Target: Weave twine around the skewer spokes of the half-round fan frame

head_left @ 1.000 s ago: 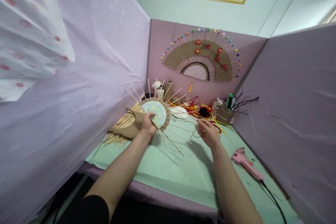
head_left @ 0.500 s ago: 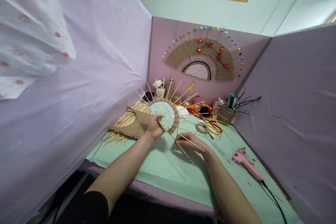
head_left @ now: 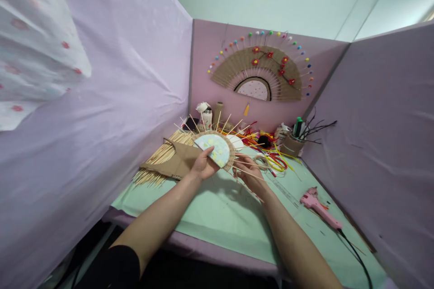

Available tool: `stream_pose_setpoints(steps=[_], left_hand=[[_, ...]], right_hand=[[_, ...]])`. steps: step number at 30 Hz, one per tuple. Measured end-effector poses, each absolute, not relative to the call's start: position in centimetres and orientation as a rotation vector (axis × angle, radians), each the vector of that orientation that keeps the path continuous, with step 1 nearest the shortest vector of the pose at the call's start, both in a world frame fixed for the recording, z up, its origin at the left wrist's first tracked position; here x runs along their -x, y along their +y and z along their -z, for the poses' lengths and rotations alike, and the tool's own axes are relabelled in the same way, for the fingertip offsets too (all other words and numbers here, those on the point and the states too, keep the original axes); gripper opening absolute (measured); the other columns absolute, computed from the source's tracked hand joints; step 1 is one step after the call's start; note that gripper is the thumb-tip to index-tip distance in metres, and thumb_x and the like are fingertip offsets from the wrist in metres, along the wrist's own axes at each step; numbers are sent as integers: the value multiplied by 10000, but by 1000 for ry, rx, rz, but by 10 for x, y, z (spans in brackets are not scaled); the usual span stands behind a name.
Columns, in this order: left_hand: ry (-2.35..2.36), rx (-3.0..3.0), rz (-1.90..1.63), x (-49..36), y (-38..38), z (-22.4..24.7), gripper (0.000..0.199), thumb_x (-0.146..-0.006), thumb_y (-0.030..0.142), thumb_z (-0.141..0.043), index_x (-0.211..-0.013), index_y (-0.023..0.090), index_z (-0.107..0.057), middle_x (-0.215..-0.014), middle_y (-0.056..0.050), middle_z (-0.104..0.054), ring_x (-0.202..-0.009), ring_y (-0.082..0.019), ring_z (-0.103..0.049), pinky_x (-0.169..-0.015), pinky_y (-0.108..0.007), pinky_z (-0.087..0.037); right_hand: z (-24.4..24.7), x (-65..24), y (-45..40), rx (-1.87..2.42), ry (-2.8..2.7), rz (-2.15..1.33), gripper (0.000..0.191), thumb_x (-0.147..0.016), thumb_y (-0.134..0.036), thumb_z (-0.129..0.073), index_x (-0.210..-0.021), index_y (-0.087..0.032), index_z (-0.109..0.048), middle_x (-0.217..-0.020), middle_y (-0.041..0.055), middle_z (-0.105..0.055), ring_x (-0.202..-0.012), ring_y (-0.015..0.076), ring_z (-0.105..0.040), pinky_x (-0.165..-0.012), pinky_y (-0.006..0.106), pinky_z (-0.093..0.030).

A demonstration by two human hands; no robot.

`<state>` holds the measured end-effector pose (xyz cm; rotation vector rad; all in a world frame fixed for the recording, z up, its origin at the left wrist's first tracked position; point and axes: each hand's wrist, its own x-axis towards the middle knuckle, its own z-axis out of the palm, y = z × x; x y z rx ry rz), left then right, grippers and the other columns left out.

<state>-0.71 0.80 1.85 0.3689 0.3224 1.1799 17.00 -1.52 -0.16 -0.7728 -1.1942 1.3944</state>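
A half-round piece [head_left: 217, 146] covered in pale blue floral cloth, with a woven brown rim [head_left: 232, 150], is held above the table. Thin wooden sticks [head_left: 219, 120] fan out from that rim. My left hand [head_left: 204, 165] grips its flat lower edge, thumb on top of the cloth. At the rim's right side is my right hand [head_left: 250, 174], its fingers closed among the lowest sticks; what it pinches is too small to make out. A reddish stick or strand slants down below my right hand.
Brown cardboard [head_left: 169, 160] lies over many thin sticks [head_left: 149, 179] at left. A pink glue gun [head_left: 320, 210] with a black cord rests at right. Behind are coloured pipe cleaners [head_left: 278, 160], a pot of twigs [head_left: 292, 145] and a decorated fan [head_left: 261, 72] on the partition.
My right hand has moved up and slightly right, from beneath the lower sticks to among them beside the rim. The half-round piece has shifted slightly right and tilted with my left hand.
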Motion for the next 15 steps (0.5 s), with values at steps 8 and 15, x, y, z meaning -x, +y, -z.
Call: stream_pose_setpoints(steps=[8,15], left_hand=[[396,-658,-1052,2,-3,-13,529,-717,42,-657,-1223,177,-575,-1004,-77,-719,-827,-179,-671,-823,-359,-537],[430,-564,-1106,2,-3,-16,507,-705,40,-578,-1198,157,-603,-894,-53,-731,-743,-170,-663,-699,-285,-524]], right_hand=[[3,-172,-11,792,-1188,-1285,343,-690,-368,-767,-964,-180,-683,-696,1,-622,-481,67,-409,-450,233,-325],[6,-175,-9,794,-1286,-1206,326,-682,-369,-766,-945,-191,-696,-695,5,-606,-539,102,-453,-522,273,-370]])
